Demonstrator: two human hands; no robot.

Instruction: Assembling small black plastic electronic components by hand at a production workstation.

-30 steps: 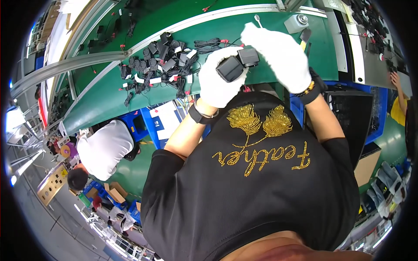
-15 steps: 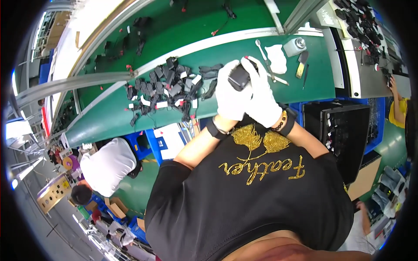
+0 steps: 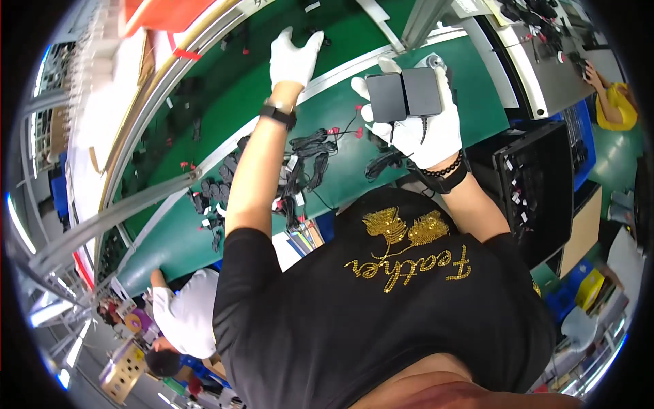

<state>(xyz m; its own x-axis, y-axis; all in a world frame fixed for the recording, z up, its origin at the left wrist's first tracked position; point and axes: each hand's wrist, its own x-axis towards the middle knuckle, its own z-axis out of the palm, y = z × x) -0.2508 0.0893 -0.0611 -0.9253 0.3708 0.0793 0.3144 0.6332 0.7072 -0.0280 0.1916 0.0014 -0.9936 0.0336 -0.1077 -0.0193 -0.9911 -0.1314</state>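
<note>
White gloves cover both hands. My left hand [image 3: 294,60] is stretched over the far green surface [image 3: 235,85], thumb and fingers spread, with nothing in it. A small dark item [image 3: 325,41] lies just beside its fingertips. My right hand [image 3: 436,140] is raised over the green bench, gripping two black power adapters side by side, a left adapter [image 3: 386,97] and a right adapter [image 3: 422,91]. Their cables run down past the palm. Below and to the left lie bundled black cables [image 3: 310,146] with red ends, and more black adapters [image 3: 216,189], partly behind my left forearm.
A metal rail [image 3: 340,68] divides the bench [image 3: 477,102] from the far surface, with a post [image 3: 426,24] rising from it. Stacked black trays [image 3: 535,194] stand at the right. One person in yellow [image 3: 616,109] works at the far right, another in white [image 3: 191,313] at lower left.
My hands have parted. The left, earlier beside the right at a black adapter, has gone forward and left and opened; the right now shows two adapters in its grip.
</note>
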